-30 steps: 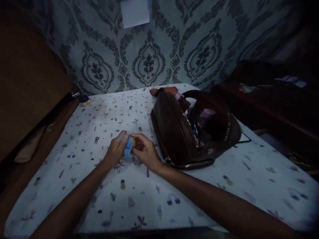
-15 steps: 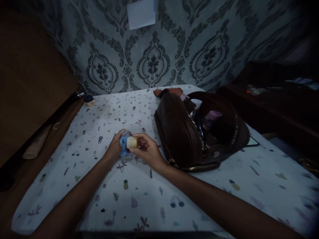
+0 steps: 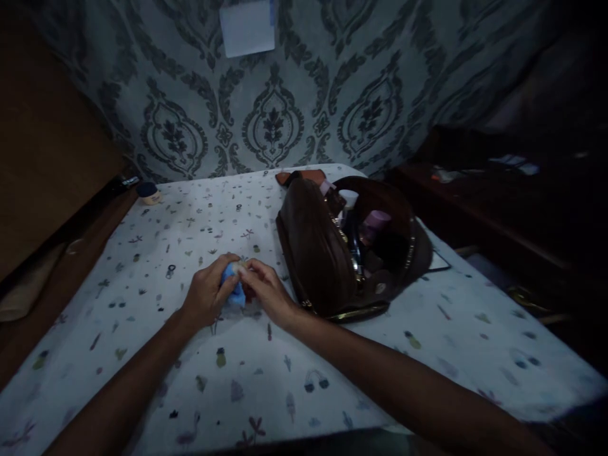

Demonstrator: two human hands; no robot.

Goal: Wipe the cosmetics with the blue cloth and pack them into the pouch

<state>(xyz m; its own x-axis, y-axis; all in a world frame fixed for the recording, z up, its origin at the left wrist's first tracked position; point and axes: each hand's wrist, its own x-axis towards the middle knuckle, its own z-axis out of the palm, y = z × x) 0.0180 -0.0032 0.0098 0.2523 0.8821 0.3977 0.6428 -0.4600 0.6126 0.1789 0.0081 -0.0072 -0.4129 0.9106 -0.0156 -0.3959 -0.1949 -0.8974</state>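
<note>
My left hand (image 3: 206, 286) is closed around a crumpled blue cloth (image 3: 234, 294) above the middle of the table. Pinched in the fingers of my right hand (image 3: 268, 290) is a small jar (image 3: 240, 266), pale with a yellowish part. The cloth presses against the jar, and my fingers cover most of it. Just right of my hands stands a dark brown leather bag (image 3: 311, 253), unzipped, with a white-capped container (image 3: 349, 199) and a pink-capped one (image 3: 377, 220) showing inside.
A small jar with a dark lid (image 3: 149, 194) sits at the table's far left corner. Behind the bag lies an orange-brown item (image 3: 311, 175). The patterned white tablecloth (image 3: 228, 380) reaches the papered wall (image 3: 273, 120). A wooden panel (image 3: 52, 139) borders the left side.
The blue cloth now wraps over more of the jar, and my hands have closed in around it. The whole view has shifted, so the bag and table appear farther left.
</note>
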